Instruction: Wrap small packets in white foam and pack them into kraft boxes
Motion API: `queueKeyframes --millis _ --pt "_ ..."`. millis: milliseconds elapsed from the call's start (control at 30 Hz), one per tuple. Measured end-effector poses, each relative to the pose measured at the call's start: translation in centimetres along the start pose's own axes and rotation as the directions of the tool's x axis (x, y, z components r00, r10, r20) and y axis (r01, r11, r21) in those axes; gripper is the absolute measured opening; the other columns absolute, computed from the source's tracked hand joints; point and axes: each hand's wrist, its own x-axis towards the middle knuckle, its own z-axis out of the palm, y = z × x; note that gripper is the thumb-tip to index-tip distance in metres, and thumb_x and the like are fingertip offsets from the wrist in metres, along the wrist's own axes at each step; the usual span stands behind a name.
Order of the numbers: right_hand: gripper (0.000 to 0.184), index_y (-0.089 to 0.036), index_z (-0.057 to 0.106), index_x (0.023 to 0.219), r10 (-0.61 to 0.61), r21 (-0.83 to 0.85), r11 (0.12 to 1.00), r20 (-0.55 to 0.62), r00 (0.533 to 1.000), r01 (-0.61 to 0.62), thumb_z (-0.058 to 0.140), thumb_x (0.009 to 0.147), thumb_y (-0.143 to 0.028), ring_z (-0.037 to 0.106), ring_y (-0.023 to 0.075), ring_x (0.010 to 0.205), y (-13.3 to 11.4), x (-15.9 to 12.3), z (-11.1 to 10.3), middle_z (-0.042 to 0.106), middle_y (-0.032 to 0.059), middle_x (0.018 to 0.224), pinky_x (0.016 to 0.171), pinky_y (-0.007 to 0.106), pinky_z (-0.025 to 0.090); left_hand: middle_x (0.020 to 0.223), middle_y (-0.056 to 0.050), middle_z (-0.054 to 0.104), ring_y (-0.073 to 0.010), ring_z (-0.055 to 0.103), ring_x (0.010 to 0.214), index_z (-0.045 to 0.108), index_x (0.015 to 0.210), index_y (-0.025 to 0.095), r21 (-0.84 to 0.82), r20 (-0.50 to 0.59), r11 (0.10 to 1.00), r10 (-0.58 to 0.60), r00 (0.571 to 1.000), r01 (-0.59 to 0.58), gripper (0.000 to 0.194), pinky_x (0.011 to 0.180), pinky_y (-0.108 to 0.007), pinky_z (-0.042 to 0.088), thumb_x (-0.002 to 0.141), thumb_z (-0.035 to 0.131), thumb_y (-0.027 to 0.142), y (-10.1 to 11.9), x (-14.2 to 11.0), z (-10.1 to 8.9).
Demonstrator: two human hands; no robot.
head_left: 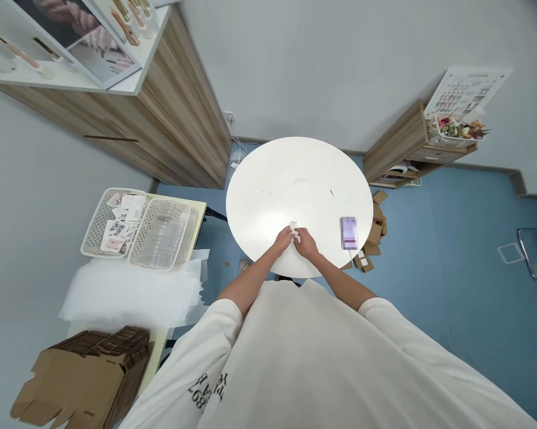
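Note:
Both my hands meet over the near part of a round white table (295,167). Between them is a small white piece (293,225), too small to name more exactly. The fingers of my left hand (284,238) are closed on its left side. On the other side, the fingers of my right hand (306,243) pinch it as well. To the right of my hands lies a phone (349,232) with a lit purple screen and a cable at its lower end. A small dark thin object (332,193) rests farther back on the tabletop.
On the left, white plastic baskets (136,253) hold cards and clear packs, beside white foam sheets (134,292) and stacked flat cardboard boxes (75,375). A wooden cabinet (183,107) stands behind them. Right of the table are cardboard pieces (375,229) and a low shelf (397,143).

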Motion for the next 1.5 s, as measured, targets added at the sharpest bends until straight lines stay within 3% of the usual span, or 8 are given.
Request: queueKeyframes --millis 133,267,500,667,800,933,1133,1500 --pt "0.050 -0.019 0.050 0.144 -0.021 0.044 0.999 0.110 0.994 0.016 0.048 0.094 -0.022 0.053 0.0244 0.129 0.8 -0.4 0.5 0.050 0.0122 0.145 0.106 0.038 0.046 0.139 -0.012 0.062 -0.0240 0.061 0.122 0.060 0.131 0.020 0.106 -0.064 0.994 0.005 0.998 0.002 0.046 0.099 -0.035 0.048 0.085 0.058 0.021 -0.4 0.2 -0.5" --pt "0.049 -0.020 0.053 0.142 0.020 0.048 0.999 0.117 0.993 -0.025 0.048 0.093 -0.022 0.052 0.0237 0.130 1.6 -0.2 0.3 0.050 0.0119 0.145 0.109 0.039 0.045 0.128 -0.008 0.068 -0.0220 0.065 0.112 0.065 0.121 0.020 0.218 -0.109 0.976 0.046 0.993 -0.022 0.040 0.096 -0.033 0.049 0.084 0.054 0.015 -0.8 0.5 -1.7" --pt "0.052 -0.020 0.051 0.144 0.087 0.039 0.995 0.133 0.987 -0.093 0.048 0.092 -0.021 0.049 0.0239 0.135 2.7 0.2 0.3 0.051 0.0111 0.148 0.113 0.041 0.041 0.149 -0.013 0.053 -0.0260 0.057 0.130 0.054 0.138 0.019 0.320 -0.226 0.946 0.022 0.974 0.053 0.057 0.103 -0.036 0.046 0.082 0.059 0.013 -1.9 1.0 -2.0" --pt "0.059 -0.020 0.046 0.149 0.084 0.058 0.994 0.175 0.981 -0.096 0.050 0.090 -0.020 0.044 0.0243 0.140 2.2 0.0 0.8 0.046 0.0110 0.153 0.115 0.040 0.038 0.148 -0.014 0.053 -0.0262 0.056 0.131 0.049 0.141 0.020 0.311 -0.185 0.947 -0.024 0.982 0.082 0.060 0.105 -0.037 0.045 0.083 0.063 0.015 -2.8 0.8 -1.9" --pt "0.055 -0.018 0.047 0.147 0.120 0.057 0.990 0.136 0.983 -0.129 0.050 0.092 -0.022 0.051 0.0240 0.131 1.3 -0.1 0.8 0.049 0.0131 0.147 0.107 0.036 0.045 0.143 -0.016 0.055 -0.0246 0.058 0.127 0.047 0.142 0.019 0.340 -0.184 0.940 0.025 0.983 0.039 0.063 0.103 -0.035 0.046 0.082 0.065 0.013 -2.7 0.5 -1.8" --pt "0.044 -0.020 0.054 0.140 0.157 0.029 0.987 0.070 0.985 -0.159 0.047 0.098 -0.028 0.060 0.0231 0.116 0.4 0.2 0.0 0.057 0.0122 0.133 0.094 0.033 0.050 0.132 -0.014 0.059 -0.0225 0.061 0.117 0.053 0.136 0.017 0.418 -0.233 0.909 0.124 0.965 -0.016 0.053 0.101 -0.034 0.047 0.084 0.065 0.012 -1.8 0.2 -1.7" --pt "0.035 -0.021 0.065 0.128 0.149 -0.033 0.988 0.036 0.988 -0.148 0.043 0.102 -0.030 0.063 0.0217 0.106 -0.7 1.0 -1.3 0.065 0.0107 0.119 0.090 0.031 0.047 0.119 -0.013 0.064 -0.0219 0.063 0.109 0.064 0.124 0.015 0.474 -0.329 0.880 0.190 0.925 -0.012 0.034 0.101 -0.034 0.047 0.091 0.063 0.021 -0.9 0.3 -1.4" --pt "0.033 -0.025 0.075 0.107 0.113 -0.120 0.988 0.089 0.990 -0.101 0.043 0.101 -0.023 0.064 0.0214 0.100 -1.2 2.4 -2.0 0.072 0.0071 0.105 0.082 0.028 0.045 0.118 -0.014 0.067 -0.0227 0.064 0.108 0.071 0.115 0.015 0.467 -0.340 0.884 0.200 0.919 -0.019 0.025 0.099 -0.034 0.048 0.094 0.063 0.026 -0.7 0.6 -1.8"
